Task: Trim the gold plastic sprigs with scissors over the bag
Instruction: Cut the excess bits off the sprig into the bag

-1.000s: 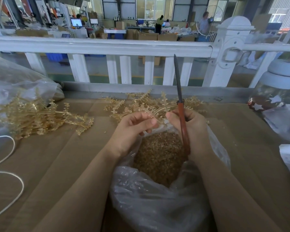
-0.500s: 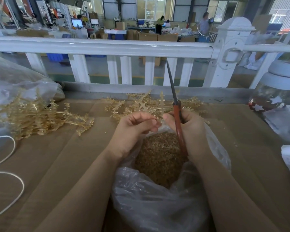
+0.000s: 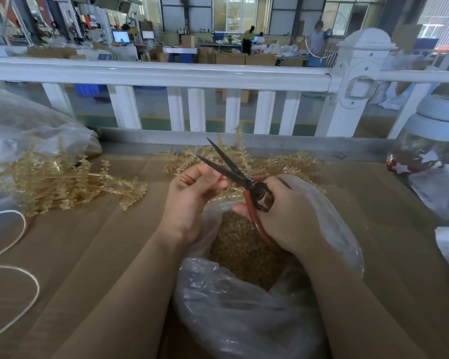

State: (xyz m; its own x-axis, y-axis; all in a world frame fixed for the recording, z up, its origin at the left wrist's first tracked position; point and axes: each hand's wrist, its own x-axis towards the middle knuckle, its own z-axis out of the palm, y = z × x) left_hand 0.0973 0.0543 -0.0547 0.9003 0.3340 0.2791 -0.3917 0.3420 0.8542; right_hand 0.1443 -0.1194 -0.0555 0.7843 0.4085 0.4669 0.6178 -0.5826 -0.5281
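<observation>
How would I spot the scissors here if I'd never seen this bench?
Start at the white railing across the back, then drop to the clear bag of gold bits in front. Above its mouth, the right hand holds the scissors: dark blades spread open, red looped handles, the only tool among the gold sprigs.

**Counts on the bench**

Two hands: left hand (image 3: pixel 189 200), right hand (image 3: pixel 288 216). One pair of scissors (image 3: pixel 233 169). Two clear bags: centre bag (image 3: pixel 244 307), left-edge bag (image 3: pixel 24 125). Two sprig heaps: left heap (image 3: pixel 62 182), upper-centre heap (image 3: pixel 283 164). One jar (image 3: pixel 430 141), right edge.
</observation>
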